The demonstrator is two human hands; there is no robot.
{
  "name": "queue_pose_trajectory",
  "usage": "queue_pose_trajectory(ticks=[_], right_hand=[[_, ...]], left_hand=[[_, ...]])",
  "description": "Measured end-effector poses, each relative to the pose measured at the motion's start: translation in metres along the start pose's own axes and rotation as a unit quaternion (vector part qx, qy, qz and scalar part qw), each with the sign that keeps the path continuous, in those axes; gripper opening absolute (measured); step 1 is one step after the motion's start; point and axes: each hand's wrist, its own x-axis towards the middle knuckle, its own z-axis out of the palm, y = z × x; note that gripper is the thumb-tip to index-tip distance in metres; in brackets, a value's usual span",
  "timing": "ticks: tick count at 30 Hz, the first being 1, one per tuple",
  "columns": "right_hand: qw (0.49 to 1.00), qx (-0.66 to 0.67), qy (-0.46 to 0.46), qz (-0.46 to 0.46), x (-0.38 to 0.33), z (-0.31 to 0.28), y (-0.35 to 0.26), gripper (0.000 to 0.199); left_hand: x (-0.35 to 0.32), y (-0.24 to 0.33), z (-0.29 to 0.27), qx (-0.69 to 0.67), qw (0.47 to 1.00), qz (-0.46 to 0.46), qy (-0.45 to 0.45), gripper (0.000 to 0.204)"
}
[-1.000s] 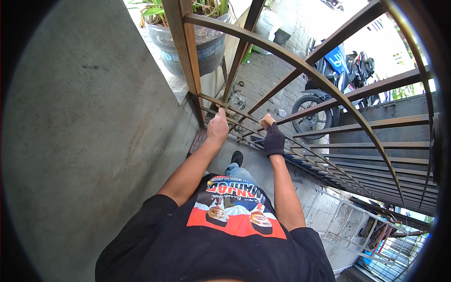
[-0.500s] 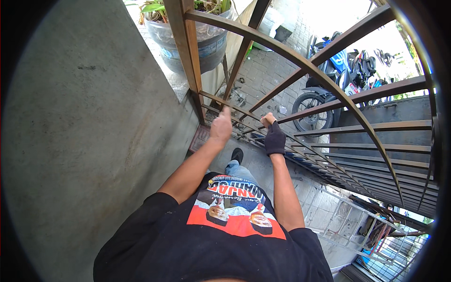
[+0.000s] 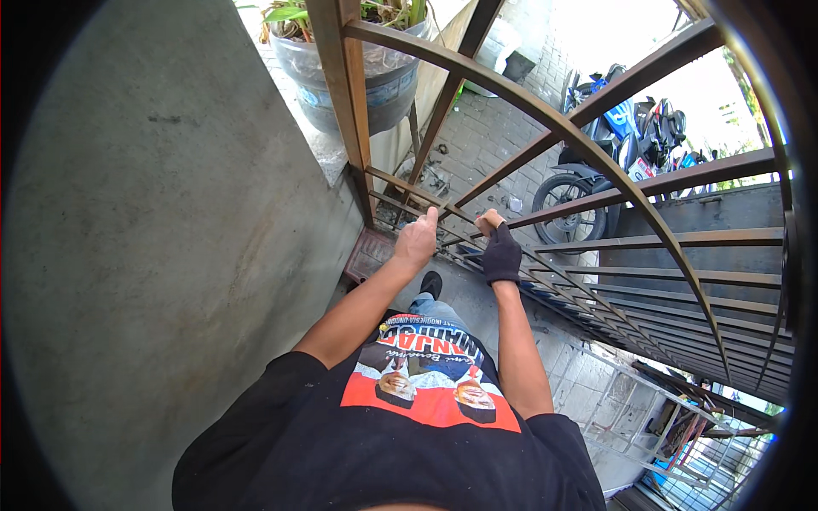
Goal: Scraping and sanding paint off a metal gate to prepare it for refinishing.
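Observation:
A brown metal gate [image 3: 630, 183] with a curved bar and several straight bars rises before me. My bare left hand [image 3: 417, 240] is beside its narrow lower rail [image 3: 407, 186], one finger or thumb pointing up and the others curled. What those curled fingers hold, if anything, is hidden. To its right, my right hand [image 3: 503, 249] wears a dark fingerless glove and is closed at the same rail, the bare fingertips bent over it. The gap between the hands is small.
A grey wall [image 3: 170, 238] stands close on my left. Beyond the gate are a potted plant [image 3: 358, 85], grey paving and a parked motorcycle [image 3: 579, 200]. A pale metal frame [image 3: 626, 409] lies at lower right. My shoe [image 3: 432, 284] is on the floor below.
My left hand has moved right and slightly toward me, closer to the right hand. The right hand stays at the rail. The view has shifted slightly.

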Motion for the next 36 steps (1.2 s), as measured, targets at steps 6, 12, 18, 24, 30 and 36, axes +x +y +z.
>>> queue_pose_trajectory(ticks=[6,12,18,24,30,36], right_hand=[[0.998,0.038,0.023,-0.035,-0.001,0.002,0.002,0.023],[0.998,0.063,0.014,0.000,0.001,0.003,0.003,0.025],[0.999,0.046,0.016,0.004,-0.003,0.000,-0.003,0.025],[0.997,0.070,-0.002,0.013,0.002,0.001,-0.004,0.021],[0.997,-0.052,-0.023,0.058,-0.001,-0.001,-0.009,0.021],[0.999,-0.013,0.026,0.015,-0.001,0.008,-0.003,0.021]], left_hand=[[0.008,-0.027,-0.036,-0.020,0.988,-0.152,0.011,0.008],[0.002,0.008,0.002,-0.004,0.999,-0.006,-0.031,0.014],[0.011,-0.033,-0.027,0.016,0.993,-0.114,0.039,0.008],[-0.002,0.018,0.005,0.060,0.996,0.006,-0.059,0.013],[0.013,-0.041,-0.036,0.108,0.992,-0.054,0.045,0.007],[-0.010,-0.001,-0.016,0.026,0.997,-0.010,-0.077,0.011]])
